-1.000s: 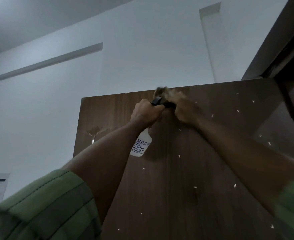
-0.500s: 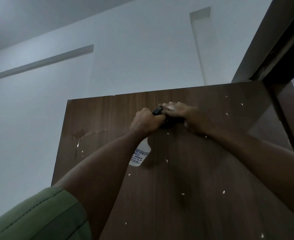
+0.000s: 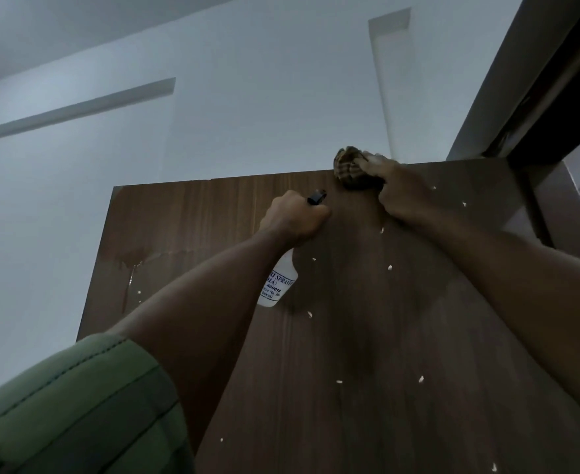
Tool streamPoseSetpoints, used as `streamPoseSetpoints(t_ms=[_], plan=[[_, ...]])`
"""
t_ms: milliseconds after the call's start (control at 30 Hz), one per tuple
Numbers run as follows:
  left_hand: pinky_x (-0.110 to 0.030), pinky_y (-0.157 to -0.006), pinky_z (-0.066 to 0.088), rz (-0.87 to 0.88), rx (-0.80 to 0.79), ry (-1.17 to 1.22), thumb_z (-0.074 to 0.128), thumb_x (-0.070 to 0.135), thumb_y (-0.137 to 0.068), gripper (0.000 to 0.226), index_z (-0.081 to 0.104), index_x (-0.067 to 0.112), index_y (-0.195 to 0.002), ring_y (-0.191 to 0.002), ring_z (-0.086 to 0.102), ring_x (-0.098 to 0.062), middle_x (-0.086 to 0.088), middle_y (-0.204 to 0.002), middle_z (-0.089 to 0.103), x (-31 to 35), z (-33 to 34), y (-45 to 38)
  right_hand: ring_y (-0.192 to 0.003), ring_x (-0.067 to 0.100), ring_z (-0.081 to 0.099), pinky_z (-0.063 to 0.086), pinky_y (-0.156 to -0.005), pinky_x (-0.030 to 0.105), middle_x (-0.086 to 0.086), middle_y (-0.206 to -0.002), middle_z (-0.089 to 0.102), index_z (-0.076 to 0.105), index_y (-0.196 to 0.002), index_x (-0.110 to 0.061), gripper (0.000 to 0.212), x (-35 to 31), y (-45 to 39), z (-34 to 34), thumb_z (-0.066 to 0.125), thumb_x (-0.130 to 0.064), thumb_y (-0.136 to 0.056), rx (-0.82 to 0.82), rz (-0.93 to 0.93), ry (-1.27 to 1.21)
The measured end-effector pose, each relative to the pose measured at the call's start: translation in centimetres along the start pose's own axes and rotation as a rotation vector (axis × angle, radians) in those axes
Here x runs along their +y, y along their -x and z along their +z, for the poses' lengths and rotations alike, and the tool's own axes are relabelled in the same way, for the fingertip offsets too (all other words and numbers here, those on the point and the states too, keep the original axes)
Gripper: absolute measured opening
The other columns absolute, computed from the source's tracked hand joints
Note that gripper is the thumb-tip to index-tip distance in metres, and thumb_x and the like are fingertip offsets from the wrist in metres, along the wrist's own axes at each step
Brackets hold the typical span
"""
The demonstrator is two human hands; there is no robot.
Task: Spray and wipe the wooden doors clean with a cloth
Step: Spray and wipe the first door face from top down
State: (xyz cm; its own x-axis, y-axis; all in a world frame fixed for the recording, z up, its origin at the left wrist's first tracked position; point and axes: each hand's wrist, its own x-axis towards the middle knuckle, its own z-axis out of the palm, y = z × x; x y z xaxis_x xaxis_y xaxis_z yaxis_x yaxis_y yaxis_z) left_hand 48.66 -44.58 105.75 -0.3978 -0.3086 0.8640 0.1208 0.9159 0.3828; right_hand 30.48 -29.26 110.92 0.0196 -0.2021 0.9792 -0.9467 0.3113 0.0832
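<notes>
1. Up high, the right hand presses a bunched cloth against the top edge of the door, fingers curled round the fabric; part of the cloth pokes above the edge.
2. To its left and a little lower, the left hand is clenched round the neck of a spray bottle. The black nozzle sticks out above the fist, aimed up and to the right, close to the cloth but not touching it.
3. The white bottle body hangs below the fist, tilted, with blue print on its label, right by the door face.
4. Both forearms reach up from the near edge; a green sleeve covers the left upper arm at the near left.
5. The door is dark brown wood grain, dotted with small white specks.
6. A wet patch with drips runs down near the door's left edge.
7. Behind the door stands a pale wall; a dark frame slants at the upper right.
</notes>
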Motion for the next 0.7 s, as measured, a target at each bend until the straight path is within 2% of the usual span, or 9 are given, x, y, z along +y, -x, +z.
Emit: streamPoseSetpoints(t_ms=[67,133,200,300,400,500,600,633,700], plan=[[-0.05,-0.076,0.064,0.0,0.009,0.012,0.062,0.054,-0.07,0.046,0.073,0.014,-0.089,-0.074,0.075,-0.029,-0.008,-0.086,0.077,0.8,0.5,0.1,-0.157,0.025,0.02,0.012,-0.127,0.033,-0.001,-0.168,0.028,0.041,-0.157,-0.027,0.094,-1.0,1.3,1.3,0.037,0.021,-0.076,-0.007,0.009,0.015],[-0.043,-0.071,0.063,0.015,0.011,0.008,0.068,0.055,-0.077,0.042,0.072,0.015,-0.088,-0.073,0.074,-0.027,-0.006,-0.086,0.076,1.5,1.0,0.0,-0.155,0.026,0.027,0.017,-0.128,0.04,0.003,-0.165,0.034,0.043,-0.156,-0.022,0.095,-0.9,5.0,2.2,0.037,0.02,-0.07,-0.046,-0.219,0.04],[-0.04,-0.067,0.06,0.029,-0.003,-0.002,0.07,0.053,-0.087,0.038,0.07,0.015,-0.087,-0.071,0.071,-0.024,-0.006,-0.086,0.075,1.6,1.5,-0.3,-0.154,0.017,0.028,0.018,-0.128,0.036,-0.001,-0.164,0.036,0.044,-0.156,-0.022,0.102,0.7,7.1,1.8,0.039,0.022,-0.064,-0.154,-0.41,0.05],[-0.047,-0.074,0.064,0.033,-0.024,0.005,0.066,0.052,-0.083,0.039,0.069,0.013,-0.089,-0.07,0.071,-0.026,-0.009,-0.087,0.075,2.4,2.4,-0.2,-0.155,0.016,0.025,0.02,-0.128,0.039,-0.006,-0.166,0.031,0.041,-0.156,-0.04,0.104,4.0,3.6,-1.3,0.039,0.023,-0.073,-0.082,-0.22,0.08],[-0.048,-0.075,0.065,0.031,-0.03,0.019,0.06,0.052,-0.069,0.045,0.068,0.013,-0.09,-0.07,0.072,-0.028,-0.01,-0.088,0.075,3.9,3.2,0.2,-0.156,0.024,0.023,0.018,-0.128,0.042,-0.003,-0.167,0.03,0.042,-0.155,-0.033,0.094,3.6,1.3,-2.5,0.039,0.023,-0.081,0.035,0.061,0.031],[-0.043,-0.073,0.064,0.024,-0.02,0.049,0.065,0.05,-0.073,0.041,0.072,0.014,-0.089,-0.074,0.074,-0.025,-0.006,-0.087,0.076,5.0,3.9,0.0,-0.154,0.025,0.026,0.018,-0.128,0.047,0.004,-0.164,0.035,0.044,-0.155,-0.021,0.088,2.5,5.9,-0.6,0.034,0.016,-0.075,-0.019,-0.159,0.058],[-0.04,-0.075,0.062,0.024,-0.018,0.049,0.067,0.049,-0.083,0.034,0.071,0.016,-0.088,-0.079,0.073,-0.025,-0.005,-0.088,0.074,5.6,5.0,-0.5,-0.151,0.013,0.027,0.014,-0.129,0.032,0.003,-0.16,0.036,0.046,-0.153,-0.013,0.091,4.5,8.6,-1.3,0.039,0.015,-0.066,-0.135,-0.39,0.064],[-0.042,-0.077,0.063,0.017,-0.028,0.06,0.066,0.051,-0.081,0.037,0.071,0.016,-0.09,-0.08,0.075,-0.026,-0.005,-0.088,0.075,5.8,5.3,-0.6,-0.15,0.016,0.03,0.016,-0.128,0.032,0.005,-0.159,0.038,0.045,-0.152,-0.014,0.088,5.5,7.2,-2.0,0.041,0.017,-0.07,-0.088,-0.388,0.065],[-0.047,-0.081,0.066,0.007,-0.06,0.086,0.063,0.051,-0.074,0.042,0.073,0.015,-0.091,-0.08,0.077,-0.028,-0.006,-0.088,0.077,6.4,6.4,-0.6,-0.151,0.026,0.033,0.019,-0.127,0.033,0.007,-0.161,0.039,0.048,-0.152,-0.017,0.084,6.3,3.8,-3.7,0.041,0.023,-0.078,0.054,-0.164,0.038]])
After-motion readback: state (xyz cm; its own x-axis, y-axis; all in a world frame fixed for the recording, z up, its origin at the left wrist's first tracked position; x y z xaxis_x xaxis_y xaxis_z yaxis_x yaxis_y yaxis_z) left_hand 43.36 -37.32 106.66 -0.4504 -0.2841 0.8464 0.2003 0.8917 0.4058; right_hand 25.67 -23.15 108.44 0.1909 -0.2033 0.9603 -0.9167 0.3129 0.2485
